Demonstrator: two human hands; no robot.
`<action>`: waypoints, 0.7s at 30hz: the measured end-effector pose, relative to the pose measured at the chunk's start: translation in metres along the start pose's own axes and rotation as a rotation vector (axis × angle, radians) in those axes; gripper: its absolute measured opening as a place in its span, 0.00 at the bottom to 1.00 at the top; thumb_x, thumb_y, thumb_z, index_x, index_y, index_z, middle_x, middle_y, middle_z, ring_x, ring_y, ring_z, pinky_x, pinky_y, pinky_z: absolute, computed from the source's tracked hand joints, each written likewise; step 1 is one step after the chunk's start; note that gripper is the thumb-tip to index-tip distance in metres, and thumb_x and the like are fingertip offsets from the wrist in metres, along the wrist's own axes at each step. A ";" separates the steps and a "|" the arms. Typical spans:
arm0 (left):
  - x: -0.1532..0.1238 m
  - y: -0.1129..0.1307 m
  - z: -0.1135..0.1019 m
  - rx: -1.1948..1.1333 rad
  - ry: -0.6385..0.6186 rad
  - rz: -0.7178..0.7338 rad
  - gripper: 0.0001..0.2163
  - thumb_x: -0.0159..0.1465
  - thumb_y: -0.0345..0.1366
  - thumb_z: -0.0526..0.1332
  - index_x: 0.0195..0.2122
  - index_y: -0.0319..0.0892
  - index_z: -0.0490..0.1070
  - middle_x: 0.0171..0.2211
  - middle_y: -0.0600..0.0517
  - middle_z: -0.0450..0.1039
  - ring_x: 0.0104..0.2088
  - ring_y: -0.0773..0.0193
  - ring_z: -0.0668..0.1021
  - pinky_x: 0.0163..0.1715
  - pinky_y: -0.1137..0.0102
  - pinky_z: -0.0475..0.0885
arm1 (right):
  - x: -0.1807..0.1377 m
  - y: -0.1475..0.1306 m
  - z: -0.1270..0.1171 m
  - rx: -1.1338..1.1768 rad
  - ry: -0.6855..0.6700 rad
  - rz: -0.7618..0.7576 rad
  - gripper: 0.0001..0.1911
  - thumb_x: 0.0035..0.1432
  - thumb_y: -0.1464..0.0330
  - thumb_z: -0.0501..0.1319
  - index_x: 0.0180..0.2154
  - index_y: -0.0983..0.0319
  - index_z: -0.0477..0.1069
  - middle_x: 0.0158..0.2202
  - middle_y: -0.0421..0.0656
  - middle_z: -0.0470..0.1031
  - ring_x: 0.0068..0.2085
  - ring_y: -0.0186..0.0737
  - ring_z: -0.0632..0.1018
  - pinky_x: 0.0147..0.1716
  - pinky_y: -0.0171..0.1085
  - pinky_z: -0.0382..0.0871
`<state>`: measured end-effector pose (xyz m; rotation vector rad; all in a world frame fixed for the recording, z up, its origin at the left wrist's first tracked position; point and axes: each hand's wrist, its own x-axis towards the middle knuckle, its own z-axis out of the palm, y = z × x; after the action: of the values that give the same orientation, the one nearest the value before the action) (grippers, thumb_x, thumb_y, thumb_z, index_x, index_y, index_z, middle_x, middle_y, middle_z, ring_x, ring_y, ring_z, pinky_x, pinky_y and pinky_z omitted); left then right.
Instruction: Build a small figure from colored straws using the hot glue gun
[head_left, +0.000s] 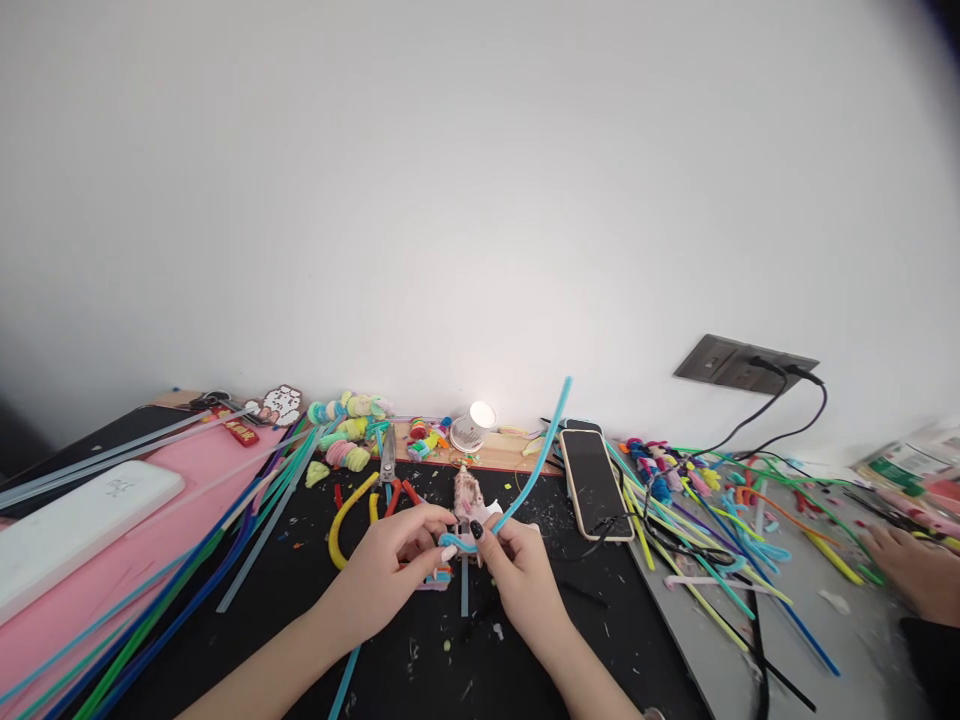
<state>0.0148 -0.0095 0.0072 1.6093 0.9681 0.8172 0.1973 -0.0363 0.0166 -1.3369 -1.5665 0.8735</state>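
A light blue pipe cleaner (541, 458) is held between my two hands above the black mat. Its long free end rises to the upper right, and the short end is bent in a wave between my fingertips. My left hand (386, 565) pinches the bent end with thumb and finger. Thumb and forefinger of my right hand (519, 580) are closed on it a little farther along. Just behind my fingers lies a pale pinkish object (469, 492), partly hidden, whose kind I cannot make out. Scissors (388, 458) and a yellow curved piece (339, 525) lie by my left hand.
A phone (598, 485) lies right of my hands. Loose pipe cleaners (712, 540) spread over the grey surface, with another person's hand (911, 570) at far right. Left are a white box-like object (82, 530) and pink sheet (214, 470). A paper cup (472, 430) stands by the wall.
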 end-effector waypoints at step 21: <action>0.001 0.005 -0.006 0.024 -0.037 0.031 0.08 0.60 0.34 0.60 0.39 0.46 0.77 0.36 0.51 0.80 0.39 0.58 0.81 0.39 0.70 0.74 | 0.003 0.005 -0.005 -0.223 0.016 -0.054 0.17 0.62 0.63 0.52 0.21 0.60 0.58 0.19 0.35 0.58 0.22 0.32 0.60 0.24 0.33 0.51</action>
<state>0.0111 -0.0067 0.0136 1.6581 0.9315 0.7975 0.2032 -0.0331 0.0147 -1.4450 -1.7184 0.6682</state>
